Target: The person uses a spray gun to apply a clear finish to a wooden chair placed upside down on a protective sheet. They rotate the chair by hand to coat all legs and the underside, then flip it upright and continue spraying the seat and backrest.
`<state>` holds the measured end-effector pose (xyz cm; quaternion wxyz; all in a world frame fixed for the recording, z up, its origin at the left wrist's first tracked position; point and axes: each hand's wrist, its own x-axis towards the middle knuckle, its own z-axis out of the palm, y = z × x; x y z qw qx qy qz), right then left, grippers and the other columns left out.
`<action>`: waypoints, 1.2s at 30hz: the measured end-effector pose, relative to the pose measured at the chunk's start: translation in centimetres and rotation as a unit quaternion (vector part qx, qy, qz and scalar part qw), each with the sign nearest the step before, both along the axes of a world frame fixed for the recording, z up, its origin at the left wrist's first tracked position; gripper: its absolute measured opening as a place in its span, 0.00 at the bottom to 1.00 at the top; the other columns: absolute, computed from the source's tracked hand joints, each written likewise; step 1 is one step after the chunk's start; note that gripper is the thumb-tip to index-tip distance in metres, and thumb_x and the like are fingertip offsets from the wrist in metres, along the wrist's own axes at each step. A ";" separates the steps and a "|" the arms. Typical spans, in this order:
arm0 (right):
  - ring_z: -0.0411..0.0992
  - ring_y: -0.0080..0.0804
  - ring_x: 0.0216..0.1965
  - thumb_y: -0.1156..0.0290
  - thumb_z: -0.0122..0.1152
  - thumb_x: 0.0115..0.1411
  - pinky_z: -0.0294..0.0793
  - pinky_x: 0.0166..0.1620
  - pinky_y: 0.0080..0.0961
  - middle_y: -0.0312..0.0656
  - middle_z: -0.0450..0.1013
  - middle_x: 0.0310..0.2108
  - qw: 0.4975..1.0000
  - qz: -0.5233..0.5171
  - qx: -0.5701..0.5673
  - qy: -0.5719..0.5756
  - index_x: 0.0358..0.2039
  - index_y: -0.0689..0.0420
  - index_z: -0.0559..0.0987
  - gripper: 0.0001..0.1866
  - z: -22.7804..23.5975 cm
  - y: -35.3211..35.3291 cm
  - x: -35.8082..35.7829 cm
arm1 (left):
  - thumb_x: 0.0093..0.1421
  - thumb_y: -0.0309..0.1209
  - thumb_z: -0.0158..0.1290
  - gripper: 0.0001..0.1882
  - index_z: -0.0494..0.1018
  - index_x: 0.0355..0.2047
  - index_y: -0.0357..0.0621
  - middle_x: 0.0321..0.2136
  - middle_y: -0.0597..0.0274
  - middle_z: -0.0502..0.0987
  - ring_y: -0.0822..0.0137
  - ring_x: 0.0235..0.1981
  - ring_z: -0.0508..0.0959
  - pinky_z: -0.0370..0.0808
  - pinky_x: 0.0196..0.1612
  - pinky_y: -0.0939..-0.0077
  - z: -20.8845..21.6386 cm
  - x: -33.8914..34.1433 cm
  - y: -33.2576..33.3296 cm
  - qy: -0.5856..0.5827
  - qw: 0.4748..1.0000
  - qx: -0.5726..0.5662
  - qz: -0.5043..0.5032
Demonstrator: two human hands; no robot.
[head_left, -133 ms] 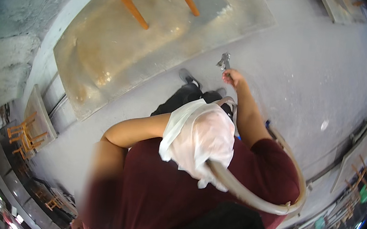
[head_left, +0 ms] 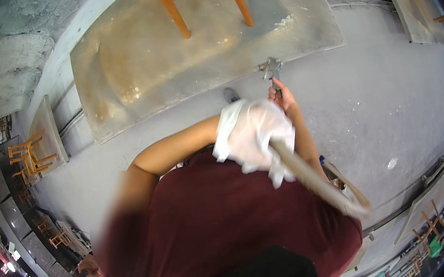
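Observation:
My right hand (head_left: 284, 95) is closed round the handle of a metal spray gun (head_left: 272, 70), held over the near edge of a stained board. White thin plastic, like a bag or loose glove, wraps my left hand (head_left: 256, 134), hiding its fingers. A pale, thick hose (head_left: 314, 177) runs out of this wrapped hand toward my right side, and the hand appears closed round it. Beyond the spray gun, an orange-brown wooden chair (head_left: 178, 8) shows only in part at the top, its legs toward me.
The large stained board (head_left: 146, 82) spans the area ahead. Grey floor (head_left: 382, 97) lies to the right. More wooden chairs (head_left: 32, 158) stand at the far left, beside a leaning panel (head_left: 48, 131). Another panel (head_left: 422, 22) is at the upper right.
My wrapped left hand has moved forward and right, closer to my right hand, drawing the hose along. The spray gun has turned slightly leftward. The view has shifted a little.

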<state>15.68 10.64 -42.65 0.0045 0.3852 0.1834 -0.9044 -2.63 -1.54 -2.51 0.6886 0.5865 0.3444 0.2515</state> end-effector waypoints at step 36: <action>0.74 0.24 0.31 0.32 0.37 0.68 0.58 0.19 0.16 0.35 0.73 0.29 0.904 -0.206 0.372 -0.027 0.51 0.60 0.74 0.39 23.8 24.9 -7.8 | 0.45 0.74 0.59 0.51 0.71 0.56 0.45 0.56 0.59 0.74 0.58 0.58 0.71 0.61 0.68 0.57 -3.7 -23.2 11.1 -0.180 0.575 0.302 0.739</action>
